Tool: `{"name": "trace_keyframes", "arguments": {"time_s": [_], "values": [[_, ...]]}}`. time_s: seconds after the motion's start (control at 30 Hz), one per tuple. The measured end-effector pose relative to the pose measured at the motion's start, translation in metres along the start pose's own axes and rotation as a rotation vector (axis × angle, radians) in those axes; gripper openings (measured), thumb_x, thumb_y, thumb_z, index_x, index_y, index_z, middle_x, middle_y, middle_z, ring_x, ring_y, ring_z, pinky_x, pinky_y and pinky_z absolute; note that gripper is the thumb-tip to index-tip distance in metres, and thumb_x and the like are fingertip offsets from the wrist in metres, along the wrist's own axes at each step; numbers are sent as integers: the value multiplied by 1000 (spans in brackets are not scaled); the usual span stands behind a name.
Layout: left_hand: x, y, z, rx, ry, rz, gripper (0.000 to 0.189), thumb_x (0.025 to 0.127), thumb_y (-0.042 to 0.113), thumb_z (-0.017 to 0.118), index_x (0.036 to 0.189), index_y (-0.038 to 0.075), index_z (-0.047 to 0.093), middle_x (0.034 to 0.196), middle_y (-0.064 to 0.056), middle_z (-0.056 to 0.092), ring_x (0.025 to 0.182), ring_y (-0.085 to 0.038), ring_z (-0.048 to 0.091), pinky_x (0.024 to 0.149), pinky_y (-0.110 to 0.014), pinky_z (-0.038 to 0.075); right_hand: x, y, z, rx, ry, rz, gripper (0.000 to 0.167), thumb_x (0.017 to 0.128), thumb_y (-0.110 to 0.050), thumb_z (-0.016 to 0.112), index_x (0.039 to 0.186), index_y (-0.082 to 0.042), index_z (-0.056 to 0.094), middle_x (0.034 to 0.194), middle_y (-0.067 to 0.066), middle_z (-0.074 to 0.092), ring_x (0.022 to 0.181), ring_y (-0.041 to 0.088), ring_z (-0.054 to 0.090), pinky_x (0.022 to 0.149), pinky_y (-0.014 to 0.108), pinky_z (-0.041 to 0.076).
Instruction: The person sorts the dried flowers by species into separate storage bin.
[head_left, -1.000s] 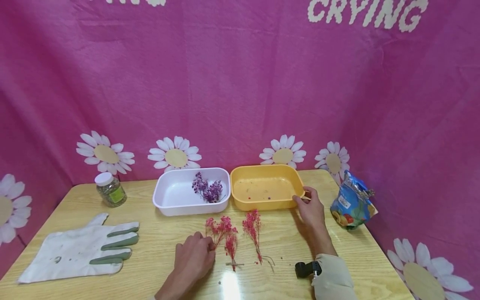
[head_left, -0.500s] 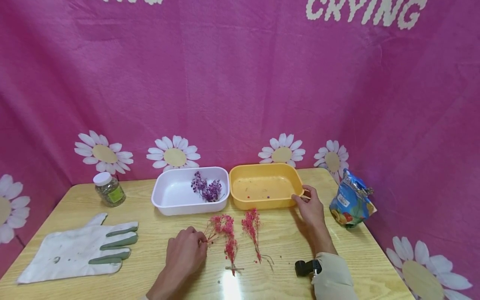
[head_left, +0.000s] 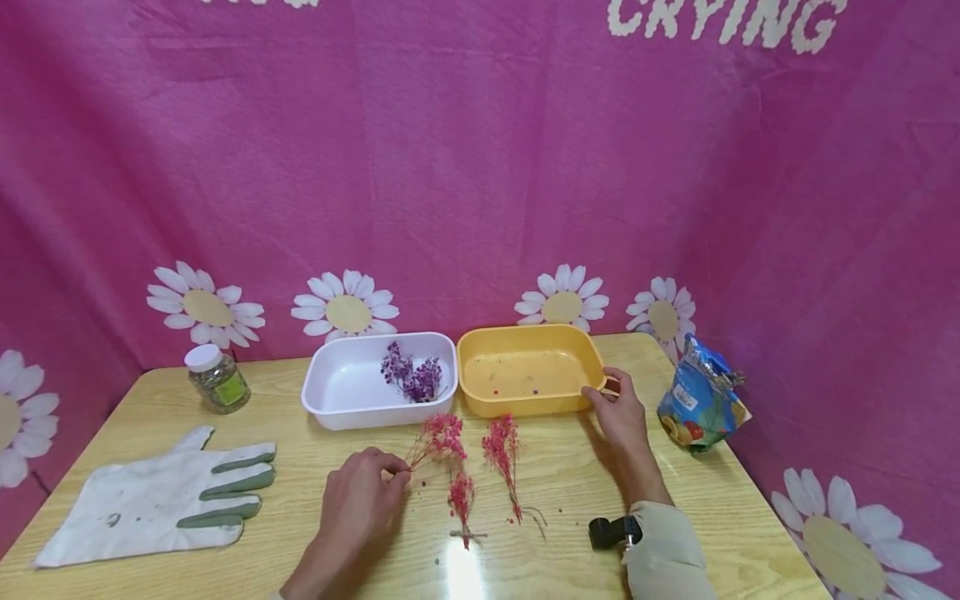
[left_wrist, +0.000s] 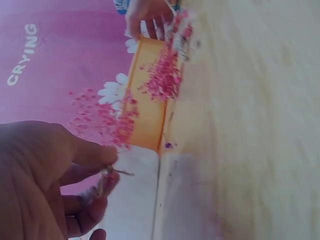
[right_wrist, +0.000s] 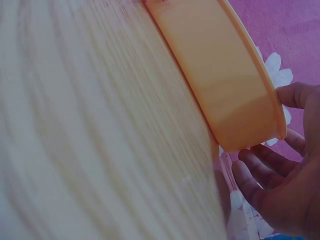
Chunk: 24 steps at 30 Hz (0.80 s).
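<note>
My left hand (head_left: 362, 500) pinches the thin stems of a pink dried-flower bunch (head_left: 442, 435) between thumb and fingers. In the left wrist view its pink heads (left_wrist: 102, 117) fan out past the fingertips, and a bit of twine shows at the stems. Two more pink bunches lie on the table to the right, a small one (head_left: 461, 496) and a longer one (head_left: 500, 446). My right hand (head_left: 622, 417) grips the right end of a yellow plastic bin (head_left: 525, 407), thumb at the rim and fingers around the corner (right_wrist: 295, 165).
Left of the yellow bin stands a white bin (head_left: 337, 415) with purple dried flowers (head_left: 412, 375) inside. A white-and-green glove (head_left: 150, 500) and a lidded jar (head_left: 217, 379) are at left. At right sits a blue snack bag (head_left: 697, 400). Crumbs dot the wooden table (head_left: 555, 550).
My left hand has drawn back to the left and slightly up, bringing the pinched pink bunch apart from the small one below it. The right hand stays at the yellow bin.
</note>
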<state>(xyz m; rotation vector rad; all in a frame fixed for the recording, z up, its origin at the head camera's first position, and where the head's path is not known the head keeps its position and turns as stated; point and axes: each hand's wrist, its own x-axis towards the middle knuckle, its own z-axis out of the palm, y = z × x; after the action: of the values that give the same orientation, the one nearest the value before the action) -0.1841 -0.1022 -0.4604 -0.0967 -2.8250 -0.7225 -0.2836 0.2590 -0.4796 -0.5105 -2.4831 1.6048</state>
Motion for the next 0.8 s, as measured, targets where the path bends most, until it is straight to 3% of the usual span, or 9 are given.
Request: {"name": "trace_keyframes", "arguments": {"time_s": [0.07, 0.27, 0.4, 0.6, 0.8], "values": [[2, 2, -2, -62, 5, -17, 5, 84, 26, 73, 84, 25, 77, 91, 5, 72, 85, -17, 63, 75, -39, 47, 0, 0, 0, 7, 2, 0, 60, 93, -32, 61, 144, -16, 35, 141, 17, 47, 126, 34, 51, 107, 47, 42], [10, 11, -1, -286, -2, -78, 7, 83, 25, 74, 88, 21, 76, 88, 6, 70, 63, -7, 49, 59, -23, 39, 0, 1, 1, 10, 11, -3, 59, 92, -33, 62, 143, -17, 36, 138, 17, 49, 124, 34, 52, 106, 46, 44], [17, 17, 4, -374, -1, -102, 6, 83, 24, 74, 87, 21, 76, 85, 7, 70, 58, -6, 47, 56, -21, 38, 0, 2, 1, 19, 1, 2, 59, 93, -32, 61, 143, -17, 35, 138, 17, 48, 124, 34, 52, 105, 46, 44], [30, 27, 13, -450, 5, -102, 7, 84, 23, 73, 89, 19, 76, 88, 4, 69, 60, -8, 48, 55, -22, 39, 1, 2, 1, 5, -1, 11, 60, 93, -32, 61, 144, -18, 34, 141, 16, 46, 125, 33, 51, 106, 47, 43], [44, 39, 19, -454, 51, -48, 7, 83, 23, 74, 88, 18, 76, 86, 4, 66, 63, -8, 50, 58, -22, 42, 1, 2, 1, -1, 9, -5, 58, 93, -32, 61, 143, -17, 35, 139, 17, 48, 124, 34, 53, 103, 46, 44]]}}
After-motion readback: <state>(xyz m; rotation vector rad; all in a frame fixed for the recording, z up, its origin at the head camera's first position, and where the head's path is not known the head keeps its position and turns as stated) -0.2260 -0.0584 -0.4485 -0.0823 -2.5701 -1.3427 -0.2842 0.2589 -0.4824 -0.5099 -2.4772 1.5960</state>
